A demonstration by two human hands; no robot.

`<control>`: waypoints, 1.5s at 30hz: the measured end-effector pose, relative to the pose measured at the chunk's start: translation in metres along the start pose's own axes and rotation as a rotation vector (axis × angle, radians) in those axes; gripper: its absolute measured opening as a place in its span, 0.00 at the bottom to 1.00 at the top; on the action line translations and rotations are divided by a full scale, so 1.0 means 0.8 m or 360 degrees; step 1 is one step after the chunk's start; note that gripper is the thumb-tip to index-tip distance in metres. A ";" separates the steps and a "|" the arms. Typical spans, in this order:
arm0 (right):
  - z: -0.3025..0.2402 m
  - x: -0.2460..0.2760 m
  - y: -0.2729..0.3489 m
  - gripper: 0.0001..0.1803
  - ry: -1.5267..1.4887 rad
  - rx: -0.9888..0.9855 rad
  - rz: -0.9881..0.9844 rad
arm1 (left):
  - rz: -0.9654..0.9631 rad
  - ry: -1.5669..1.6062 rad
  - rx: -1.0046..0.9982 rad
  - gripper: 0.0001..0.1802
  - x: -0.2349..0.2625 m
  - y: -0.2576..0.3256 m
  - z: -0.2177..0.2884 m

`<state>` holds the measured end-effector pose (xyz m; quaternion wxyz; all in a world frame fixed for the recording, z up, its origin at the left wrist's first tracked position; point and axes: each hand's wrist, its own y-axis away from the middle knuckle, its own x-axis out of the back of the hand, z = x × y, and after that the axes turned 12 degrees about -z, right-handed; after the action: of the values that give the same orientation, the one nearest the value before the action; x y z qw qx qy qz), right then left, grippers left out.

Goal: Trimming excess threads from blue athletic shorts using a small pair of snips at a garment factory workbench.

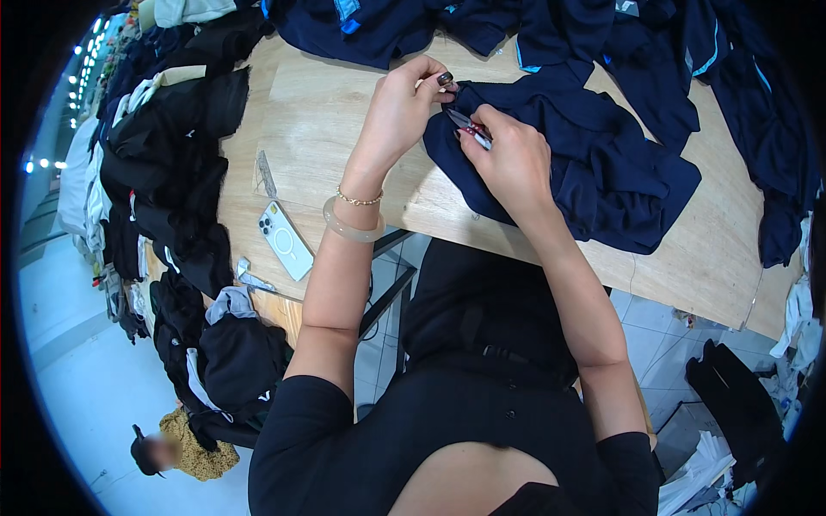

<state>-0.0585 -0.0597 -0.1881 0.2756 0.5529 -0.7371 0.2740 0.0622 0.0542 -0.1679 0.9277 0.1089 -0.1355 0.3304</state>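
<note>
A dark navy garment [594, 163] lies bunched on the wooden table [327, 112] in front of me. My left hand [406, 95] pinches an edge of it at its upper left corner, thumb and fingers pressed together. Close by, my right hand [509, 159] is closed around small thread snips [471, 129] with a red and white grip. Their metal blades point up and left, toward the pinched cloth. Whether the blades touch a thread is too small to tell.
A pale phone [286, 241] lies left of my left forearm. Black garments [172, 172] are heaped along the left edge, and more navy garments with light blue trim [361, 30] line the far side. A person [185, 447] is at the lower left.
</note>
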 end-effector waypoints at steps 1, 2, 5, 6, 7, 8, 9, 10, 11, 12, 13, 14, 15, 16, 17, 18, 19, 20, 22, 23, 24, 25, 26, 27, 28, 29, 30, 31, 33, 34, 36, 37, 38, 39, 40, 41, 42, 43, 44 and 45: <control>0.000 0.000 -0.001 0.10 0.0007 -0.0004 -0.0007 | -0.0003 0.0006 0.0030 0.09 0.000 0.000 0.001; 0.001 -0.001 -0.001 0.10 0.0015 -0.0007 -0.0015 | -0.0005 0.0007 0.0030 0.09 0.001 0.000 0.001; 0.001 -0.001 -0.002 0.09 0.0034 -0.0005 -0.0010 | 0.0000 -0.0018 0.0034 0.09 0.002 0.001 -0.002; 0.001 -0.002 -0.003 0.09 0.0033 -0.0003 -0.0011 | 0.0056 -0.0024 -0.0018 0.09 0.001 0.000 -0.007; 0.001 -0.002 -0.004 0.09 0.0036 0.0002 -0.0018 | 0.0108 -0.0028 -0.0071 0.09 0.000 0.000 -0.007; 0.001 -0.002 -0.004 0.09 0.0039 0.0007 -0.0025 | 0.0108 -0.0027 -0.0071 0.09 0.000 0.000 -0.007; 0.001 -0.002 -0.004 0.09 0.0040 0.0007 -0.0026 | 0.0061 -0.0057 -0.0034 0.09 0.001 0.000 -0.006; 0.001 -0.001 -0.004 0.09 0.0050 0.0009 -0.0025 | 0.0014 -0.0086 0.0003 0.09 0.001 0.001 -0.003; 0.001 -0.001 -0.005 0.09 0.0059 0.0012 -0.0024 | 0.0013 -0.0086 0.0003 0.09 0.001 0.001 -0.002; 0.001 -0.001 -0.005 0.09 0.0060 0.0011 -0.0024 | 0.0010 -0.0108 0.0015 0.09 0.001 0.001 -0.001; 0.000 -0.001 -0.005 0.09 0.0062 0.0015 -0.0035 | 0.0006 -0.0131 0.0028 0.09 0.001 0.001 -0.001; 0.000 -0.002 -0.006 0.09 0.0065 0.0019 -0.0045 | 0.0005 -0.0130 0.0027 0.09 0.001 0.001 -0.001; 0.000 -0.002 -0.007 0.09 0.0065 0.0018 -0.0044 | 0.0004 -0.0117 0.0023 0.09 0.002 0.001 -0.001; -0.001 -0.002 -0.007 0.09 0.0064 0.0018 -0.0048 | 0.0004 -0.0105 0.0019 0.09 0.002 0.002 -0.002; -0.001 -0.002 -0.008 0.09 0.0063 0.0019 -0.0052 | 0.0004 -0.0105 0.0019 0.09 0.002 0.001 -0.005; -0.002 -0.003 -0.008 0.09 0.0062 0.0019 -0.0052 | 0.0040 -0.0065 -0.0021 0.09 0.002 0.000 -0.009; -0.001 -0.003 -0.008 0.09 0.0067 0.0020 -0.0052 | 0.0076 -0.0024 -0.0060 0.09 0.001 0.000 -0.009; -0.001 -0.003 -0.008 0.08 0.0071 0.0021 -0.0052 | 0.0075 -0.0023 -0.0060 0.09 0.001 0.000 -0.010; 0.000 -0.003 -0.007 0.08 0.0077 0.0012 -0.0062 | 0.0066 0.0046 -0.0036 0.09 0.001 0.000 -0.009; 0.000 -0.003 -0.007 0.08 0.0082 0.0005 -0.0071 | 0.0066 0.0047 -0.0035 0.09 0.001 0.000 -0.009; 0.000 -0.003 -0.007 0.08 0.0082 0.0005 -0.0072 | 0.0061 0.0042 -0.0034 0.09 0.001 0.000 -0.009; 0.000 -0.002 -0.007 0.08 0.0086 0.0010 -0.0071 | 0.0056 0.0038 -0.0033 0.09 0.001 0.000 -0.009; 0.000 -0.002 -0.007 0.08 0.0089 0.0015 -0.0069 | 0.0056 0.0038 -0.0033 0.09 0.001 0.000 -0.008; 0.000 -0.003 -0.007 0.08 0.0089 0.0015 -0.0070 | 0.0055 0.0032 -0.0031 0.09 0.001 0.000 -0.007; 0.000 -0.003 -0.008 0.08 0.0096 0.0017 -0.0067 | 0.0055 0.0025 -0.0028 0.09 0.001 0.000 -0.006; 0.000 -0.004 -0.008 0.08 0.0103 0.0019 -0.0065 | 0.0056 0.0025 -0.0028 0.09 0.001 0.001 -0.005; 0.000 -0.004 -0.008 0.08 0.0102 0.0020 -0.0065 | 0.0036 0.0089 -0.0008 0.09 0.001 0.001 -0.004; 0.000 -0.005 -0.008 0.08 0.0092 0.0030 -0.0065 | 0.0019 0.0152 0.0013 0.09 0.002 0.002 -0.002; 0.000 -0.004 -0.007 0.08 0.0078 0.0044 -0.0065 | 0.0043 0.0202 -0.0002 0.09 0.004 0.005 0.001; -0.001 0.000 -0.004 0.08 0.0061 0.0023 -0.0064 | 0.0056 0.0262 -0.0024 0.09 0.004 0.005 0.002; -0.003 0.013 0.008 0.09 0.0051 -0.0005 -0.0060 | 0.0171 0.0093 -0.0131 0.09 0.019 0.019 0.007; -0.002 0.024 0.019 0.09 -0.0097 0.0002 -0.0081 | 0.0243 -0.0016 -0.0079 0.09 0.036 0.035 0.015; -0.003 0.038 0.029 0.09 -0.0246 0.0016 -0.0103 | 0.0241 0.0005 -0.0031 0.09 0.056 0.055 0.015; -0.003 0.060 0.040 0.09 -0.0388 -0.0135 -0.0096 | 0.0235 0.0027 0.0018 0.09 0.075 0.074 0.012; 0.002 0.082 0.052 0.10 -0.0525 -0.0286 -0.0088 | 0.0237 -0.0014 0.0083 0.08 0.090 0.095 0.011; 0.019 0.097 0.065 0.10 -0.0689 -0.0413 0.0120 | 0.0194 -0.0316 0.0322 0.08 0.103 0.112 0.008; 0.046 0.114 0.076 0.09 -0.0828 -0.0353 0.0226 | 0.0090 -0.0542 0.0478 0.08 0.104 0.128 0.015; 0.065 0.125 0.083 0.08 -0.0984 -0.0304 0.0439 | -0.0033 -0.0758 0.0627 0.08 0.112 0.149 -0.005; 0.067 0.141 0.086 0.08 -0.1045 -0.0435 0.0530 | -0.0106 -0.0829 0.0793 0.08 0.110 0.157 -0.011; 0.074 0.151 0.089 0.10 -0.1145 -0.0521 0.0590 | -0.0180 -0.0901 0.0957 0.08 0.106 0.161 -0.016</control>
<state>-0.1618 -0.1653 -0.1506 0.0313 0.4205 -0.9067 -0.0118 0.0447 0.2047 -0.1381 0.7974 0.4688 -0.2764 0.2608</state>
